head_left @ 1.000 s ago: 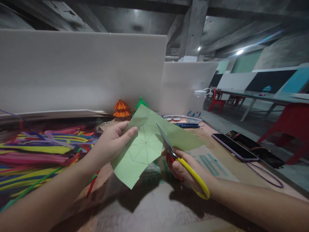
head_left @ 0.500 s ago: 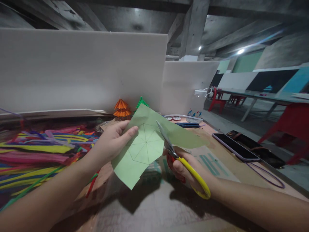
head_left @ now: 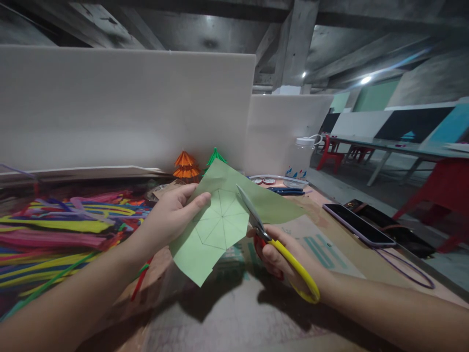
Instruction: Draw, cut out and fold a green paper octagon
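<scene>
A sheet of light green paper (head_left: 210, 244) is pinched at its left edge by my left hand (head_left: 179, 210), thumb on top. Pencil lines on it form a polygon with spokes meeting at a centre. My right hand (head_left: 282, 254) grips scissors (head_left: 293, 266) with yellow and red handles. Their blades look closed together at the paper, along the right side of the drawn shape. A cut edge runs below them, and a strip of the sheet stretches off to the right behind the blades. The fingers under the paper are hidden.
Colourful pipe cleaners (head_left: 73, 230) lie heaped on the left. Behind the paper stand an orange folded-paper tree (head_left: 186, 166) and a green one (head_left: 215, 155). A bottle (head_left: 301, 159), dark-handled pliers (head_left: 287, 190) and a phone (head_left: 359, 224) are on the right. White panels (head_left: 128, 107) rise behind.
The paper's right-hand strip has shifted slightly. Both hands and the scissors hold almost the same position.
</scene>
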Demonstrator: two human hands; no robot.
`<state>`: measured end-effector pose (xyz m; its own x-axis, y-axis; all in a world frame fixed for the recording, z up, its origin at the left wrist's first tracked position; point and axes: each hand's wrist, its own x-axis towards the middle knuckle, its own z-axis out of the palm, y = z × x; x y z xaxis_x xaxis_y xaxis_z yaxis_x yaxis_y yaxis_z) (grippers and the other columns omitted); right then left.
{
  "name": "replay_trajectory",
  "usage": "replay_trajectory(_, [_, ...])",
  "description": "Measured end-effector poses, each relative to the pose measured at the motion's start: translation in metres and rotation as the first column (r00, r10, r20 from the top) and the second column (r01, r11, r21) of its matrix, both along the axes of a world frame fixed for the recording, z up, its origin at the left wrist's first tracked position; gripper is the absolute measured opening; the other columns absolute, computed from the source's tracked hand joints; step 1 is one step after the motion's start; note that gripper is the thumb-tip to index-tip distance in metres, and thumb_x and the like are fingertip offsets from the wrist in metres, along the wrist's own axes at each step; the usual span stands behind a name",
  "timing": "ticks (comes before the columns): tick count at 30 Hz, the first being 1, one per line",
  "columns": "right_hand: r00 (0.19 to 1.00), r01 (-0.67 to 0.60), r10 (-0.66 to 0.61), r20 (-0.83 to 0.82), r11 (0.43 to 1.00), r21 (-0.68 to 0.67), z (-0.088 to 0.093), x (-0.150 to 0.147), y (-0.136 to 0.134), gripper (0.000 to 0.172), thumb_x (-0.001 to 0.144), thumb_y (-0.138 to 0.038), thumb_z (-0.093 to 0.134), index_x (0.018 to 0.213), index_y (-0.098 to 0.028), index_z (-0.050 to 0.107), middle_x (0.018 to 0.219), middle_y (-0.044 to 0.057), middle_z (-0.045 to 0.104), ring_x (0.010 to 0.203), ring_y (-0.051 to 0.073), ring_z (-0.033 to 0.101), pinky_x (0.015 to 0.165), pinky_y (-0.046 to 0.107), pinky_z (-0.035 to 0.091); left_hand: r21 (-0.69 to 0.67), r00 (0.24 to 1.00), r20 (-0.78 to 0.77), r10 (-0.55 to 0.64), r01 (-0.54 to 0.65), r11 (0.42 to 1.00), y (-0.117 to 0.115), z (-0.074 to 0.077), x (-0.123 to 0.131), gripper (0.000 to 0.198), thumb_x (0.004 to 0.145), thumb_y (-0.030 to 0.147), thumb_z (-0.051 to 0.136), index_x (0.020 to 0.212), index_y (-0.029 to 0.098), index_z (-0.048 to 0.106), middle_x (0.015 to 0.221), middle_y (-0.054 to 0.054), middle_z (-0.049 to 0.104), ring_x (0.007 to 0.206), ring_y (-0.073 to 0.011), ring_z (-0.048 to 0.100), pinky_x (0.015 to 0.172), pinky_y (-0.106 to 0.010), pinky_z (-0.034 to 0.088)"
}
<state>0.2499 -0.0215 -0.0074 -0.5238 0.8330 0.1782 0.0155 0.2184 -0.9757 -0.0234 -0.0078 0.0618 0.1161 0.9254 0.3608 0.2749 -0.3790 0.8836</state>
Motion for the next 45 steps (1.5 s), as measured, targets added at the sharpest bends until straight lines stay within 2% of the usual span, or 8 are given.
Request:
replay_trajectory(4, [0.999, -0.022, 0.021, -0.025, 1.000, -0.020, -0.0002, -0.0003, 0.0010, 0.076, 0.085, -0.078, 0.067, 0.128, -0.017, 0.053, 0.066, -0.009, 0.041, 0.050, 0.007, 0.035, 0.044, 0.021, 0.029, -0.004, 1.000, -0.005, 0.000, 0.000, 1.000, 0.0011, -0.0003, -0.0005, 0.044, 0.089, 0.061, 0.072, 0.108, 0.021, 0.074, 0.095, -0.006, 0.077, 0.072, -0.0192, 0.067, 0.060, -0.026, 0.054])
replay_trajectory(9, [0.997, -0.047, 0.044, -0.059, 0.998, -0.045, -0.0023, 0.0000, 0.0017, 0.069, 0.085, -0.075, 0.069, 0.121, -0.018, 0.053, 0.066, -0.010, 0.039, 0.048, 0.005, 0.032, 0.042, 0.020, 0.027, -0.011, 1.000, -0.007, -0.002, 0.002, 1.000, 0.0011, 0.0012, 0.0002, 0.045, 0.089, 0.062, 0.072, 0.109, 0.021, 0.074, 0.093, -0.006, 0.077, 0.072, -0.0198, 0.068, 0.058, -0.025, 0.054])
replay_trajectory(19, [0.999, -0.014, 0.010, -0.047, 0.995, -0.095, -0.0020, -0.0008, 0.0021, 0.068, 0.082, -0.074, 0.072, 0.117, -0.019, 0.052, 0.069, -0.009, 0.040, 0.050, 0.005, 0.033, 0.042, 0.018, 0.028, -0.004, 1.000, -0.019, 0.004, -0.004, 1.000, -0.0003, 0.0025, 0.0005, 0.046, 0.088, 0.064, 0.071, 0.104, 0.020, 0.074, 0.093, -0.006, 0.077, 0.072, -0.0196, 0.067, 0.058, -0.025, 0.054])
replay_trajectory(32, [0.998, 0.011, -0.017, -0.057, 0.995, -0.104, -0.0057, -0.0007, 0.0037, 0.070, 0.080, -0.072, 0.076, 0.122, -0.020, 0.055, 0.074, -0.008, 0.042, 0.048, 0.004, 0.033, 0.040, 0.019, 0.029, -0.022, 0.999, -0.016, 0.031, -0.032, 0.999, -0.0019, 0.0023, 0.0012, 0.046, 0.087, 0.064, 0.072, 0.105, 0.021, 0.074, 0.096, -0.008, 0.079, 0.075, -0.0228, 0.071, 0.059, -0.028, 0.056])
replay_trajectory(39, [0.999, 0.031, -0.034, -0.039, 0.997, -0.073, -0.0034, -0.0017, 0.0024, 0.065, 0.080, -0.073, 0.075, 0.114, -0.020, 0.056, 0.069, -0.008, 0.043, 0.046, 0.005, 0.033, 0.039, 0.019, 0.029, -0.035, 1.000, 0.004, 0.002, -0.002, 0.999, -0.0017, 0.0029, -0.0003, 0.046, 0.088, 0.062, 0.073, 0.108, 0.021, 0.074, 0.096, -0.007, 0.078, 0.075, -0.0210, 0.070, 0.061, -0.026, 0.055])
replay_trajectory(45, [0.998, 0.056, -0.058, -0.025, 0.996, -0.067, 0.0000, -0.0027, 0.0019, 0.071, 0.078, -0.076, 0.075, 0.116, -0.020, 0.057, 0.066, -0.009, 0.041, 0.045, 0.006, 0.032, 0.038, 0.021, 0.027, -0.060, 0.999, -0.020, -0.028, 0.027, 0.998, 0.0001, 0.0043, -0.0038, 0.045, 0.087, 0.062, 0.074, 0.108, 0.021, 0.073, 0.091, -0.005, 0.075, 0.072, -0.0195, 0.068, 0.059, -0.025, 0.054])
